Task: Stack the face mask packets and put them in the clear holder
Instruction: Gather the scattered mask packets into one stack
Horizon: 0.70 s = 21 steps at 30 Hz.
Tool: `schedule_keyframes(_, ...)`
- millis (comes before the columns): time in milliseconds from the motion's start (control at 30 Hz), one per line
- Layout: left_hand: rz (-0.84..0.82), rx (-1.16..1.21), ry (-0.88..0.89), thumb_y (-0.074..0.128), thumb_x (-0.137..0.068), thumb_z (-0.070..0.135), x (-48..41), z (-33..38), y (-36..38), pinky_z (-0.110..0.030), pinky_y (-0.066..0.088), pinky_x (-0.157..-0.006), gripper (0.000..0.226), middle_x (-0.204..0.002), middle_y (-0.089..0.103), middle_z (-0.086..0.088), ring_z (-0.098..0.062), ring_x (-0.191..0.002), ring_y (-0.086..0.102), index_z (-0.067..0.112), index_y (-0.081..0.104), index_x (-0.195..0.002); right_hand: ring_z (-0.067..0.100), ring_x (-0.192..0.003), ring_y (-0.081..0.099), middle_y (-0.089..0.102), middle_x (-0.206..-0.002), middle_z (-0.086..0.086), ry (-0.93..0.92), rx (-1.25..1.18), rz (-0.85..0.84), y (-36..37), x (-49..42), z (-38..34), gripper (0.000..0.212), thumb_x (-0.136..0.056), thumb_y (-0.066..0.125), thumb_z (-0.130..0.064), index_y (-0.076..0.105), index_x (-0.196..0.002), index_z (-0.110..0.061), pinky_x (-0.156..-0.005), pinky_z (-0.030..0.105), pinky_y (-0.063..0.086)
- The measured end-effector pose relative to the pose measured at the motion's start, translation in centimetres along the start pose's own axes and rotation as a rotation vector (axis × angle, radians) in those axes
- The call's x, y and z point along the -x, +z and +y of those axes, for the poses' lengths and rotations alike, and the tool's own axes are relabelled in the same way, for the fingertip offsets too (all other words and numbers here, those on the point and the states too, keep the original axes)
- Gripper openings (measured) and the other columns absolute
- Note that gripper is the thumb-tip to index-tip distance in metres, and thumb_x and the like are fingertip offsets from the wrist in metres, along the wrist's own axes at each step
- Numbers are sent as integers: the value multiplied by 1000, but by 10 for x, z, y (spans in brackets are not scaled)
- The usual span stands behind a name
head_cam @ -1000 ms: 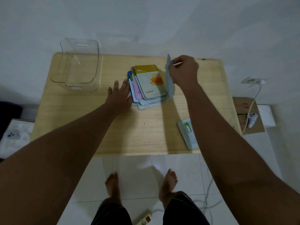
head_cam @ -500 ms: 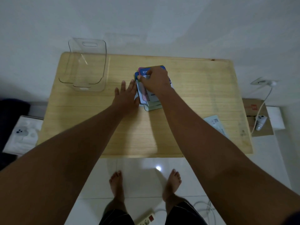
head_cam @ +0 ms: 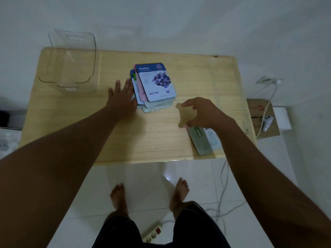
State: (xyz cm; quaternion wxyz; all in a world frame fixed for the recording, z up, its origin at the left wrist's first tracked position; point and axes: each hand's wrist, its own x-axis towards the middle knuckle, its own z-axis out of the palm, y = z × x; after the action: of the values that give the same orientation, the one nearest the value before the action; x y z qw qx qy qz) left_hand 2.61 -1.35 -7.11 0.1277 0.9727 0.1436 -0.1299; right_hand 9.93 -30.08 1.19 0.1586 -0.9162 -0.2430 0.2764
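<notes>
A fanned stack of face mask packets (head_cam: 155, 83) lies mid-table, a blue Blueberry packet on top. My left hand (head_cam: 121, 99) rests flat on the table, fingers spread, touching the stack's left edge. My right hand (head_cam: 200, 113) hovers with fingers apart over the far end of two loose packets (head_cam: 202, 140) near the table's front right edge; its thumb and fingertips are at their top corner, and I cannot tell whether they touch it. The clear holder (head_cam: 71, 63) stands empty at the back left corner.
The wooden table (head_cam: 89, 131) fills the middle. To the right sits a cardboard box (head_cam: 259, 108) with a white device and cable. A power strip (head_cam: 154, 233) and cables lie on the tiled floor by my bare feet.
My right hand laid the Blueberry packet on the stack, let go, and moved right and toward me to the loose packets. The left hand stayed by the stack.
</notes>
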Motion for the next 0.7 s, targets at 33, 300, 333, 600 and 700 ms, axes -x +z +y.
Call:
schedule_keyframes(33, 0, -6, -3, 36, -97, 31, 0, 0, -1, -64, 10, -116, 69, -165, 5, -6, -43, -149, 0, 16, 4, -156, 20, -124, 51, 53, -136, 0, 21, 64, -48, 0, 6, 7, 88, -56, 94, -29, 56, -135, -27, -99, 31, 41)
schedule_keyframes(300, 44, -51, 3, 36, -97, 29, 4, 5, 4, -67, 13, -114, 67, -164, 8, -10, -46, -148, 4, 14, 6, -156, 24, -122, 49, 48, -133, -2, 94, 252, -33, 14, 26, 35, 88, -50, 94, -39, 55, -129, -36, -100, 50, 35)
schedule_keyframes(333, 41, -51, 2, 36, -97, 29, 3, 5, 4, -67, 13, -114, 67, -164, 9, -10, -46, -148, 5, 15, 6, -156, 24, -121, 50, 50, -130, -3, 94, 242, -20, 13, 25, 37, 87, -51, 93, -42, 55, -129, -35, -100, 50, 34)
schedule_keyframes(600, 25, -41, 4, 34, -99, 31, 2, 5, 3, -67, 13, -114, 66, -165, 6, -10, -47, -148, 2, 15, 4, -156, 18, -103, 58, 60, -100, -11, 181, 74, 39, 16, 16, 49, 57, -52, 87, -58, 60, -97, -34, -92, 43, 44)
schedule_keyframes(700, 32, -38, 12, 35, -99, 30, 4, 5, 2, -68, 13, -114, 66, -165, 7, -11, -47, -148, 3, 14, 5, -156, 20, -90, 60, 55, -84, -10, 177, -30, 75, 13, 13, 51, 43, -59, 88, -49, 52, -76, -32, -72, 31, 43)
